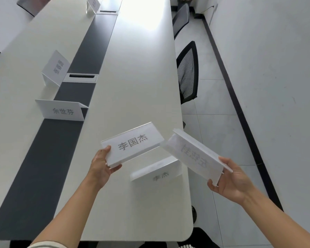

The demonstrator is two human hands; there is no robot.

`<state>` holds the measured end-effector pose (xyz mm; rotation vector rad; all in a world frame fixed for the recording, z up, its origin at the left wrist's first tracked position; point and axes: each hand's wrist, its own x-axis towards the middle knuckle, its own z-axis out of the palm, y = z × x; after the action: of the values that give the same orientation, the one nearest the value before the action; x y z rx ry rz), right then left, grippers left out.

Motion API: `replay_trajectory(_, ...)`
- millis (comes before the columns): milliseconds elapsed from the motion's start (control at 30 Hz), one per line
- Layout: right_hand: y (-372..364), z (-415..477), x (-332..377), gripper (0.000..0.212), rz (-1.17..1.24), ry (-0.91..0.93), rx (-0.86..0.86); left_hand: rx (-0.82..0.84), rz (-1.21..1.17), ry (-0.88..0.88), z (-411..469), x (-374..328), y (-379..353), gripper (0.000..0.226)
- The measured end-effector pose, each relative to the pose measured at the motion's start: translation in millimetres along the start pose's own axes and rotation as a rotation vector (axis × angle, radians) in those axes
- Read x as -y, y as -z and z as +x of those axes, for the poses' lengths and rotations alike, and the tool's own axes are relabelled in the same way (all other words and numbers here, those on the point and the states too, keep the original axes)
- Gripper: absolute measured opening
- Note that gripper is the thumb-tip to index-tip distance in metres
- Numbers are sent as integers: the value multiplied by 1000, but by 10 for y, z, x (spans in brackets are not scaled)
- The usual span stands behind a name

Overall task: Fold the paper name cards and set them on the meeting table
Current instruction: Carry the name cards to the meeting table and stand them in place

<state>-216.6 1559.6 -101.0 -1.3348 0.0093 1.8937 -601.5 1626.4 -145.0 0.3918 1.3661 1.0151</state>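
In the lower centre of the frame, the left hand (101, 167) pinches the lower-left corner of a folded name card (132, 144), thumb on top and fingers (115, 169) curled beneath. The right hand (231, 179) grasps one end of a second card (193, 154), which is tilted with its print upside down. The near ends of the two almost touch over the white worktop (141, 68). A third card (156, 171), blurred, stands on the worktop just below them. Three more standing cards (61, 110) line the dark centre strip (43, 158) toward the upper left. A mesh chair (187, 72) is at the worktop's right edge.
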Motion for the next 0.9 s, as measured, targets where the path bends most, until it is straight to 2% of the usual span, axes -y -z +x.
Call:
replay_trajectory(167, 95, -23, 77, 47, 15, 24, 37, 99, 2, -62, -289, -256, -185, 25)
replay_trajectory(267, 166, -83, 184, 45, 17, 50, 87, 146, 5, -87, -483, -311, -397, 31)
replay_trajectory(433, 445, -185, 477, 52, 5, 96, 149, 160, 2, -45, -689, -194, -884, 30)
replay_trajectory(600, 985, -173, 917, 75, -23, 107, 114, 119, 19, 38, -737, 132, -1574, 35)
replay_trajectory(667, 1252, -167, 1155, 77, -33, 95, 79, 70, 21, 75, -747, 285, -1929, 34)
replay_trajectory(767, 1697, -171, 1562, 68, -69, 105, 19, 36, 16, 96, -726, 523, -2488, 30)
replay_trajectory(900, 2230, -203, 2125, 82, -135, 149, -27, -14, 4, 109, -692, 745, -3155, 29)
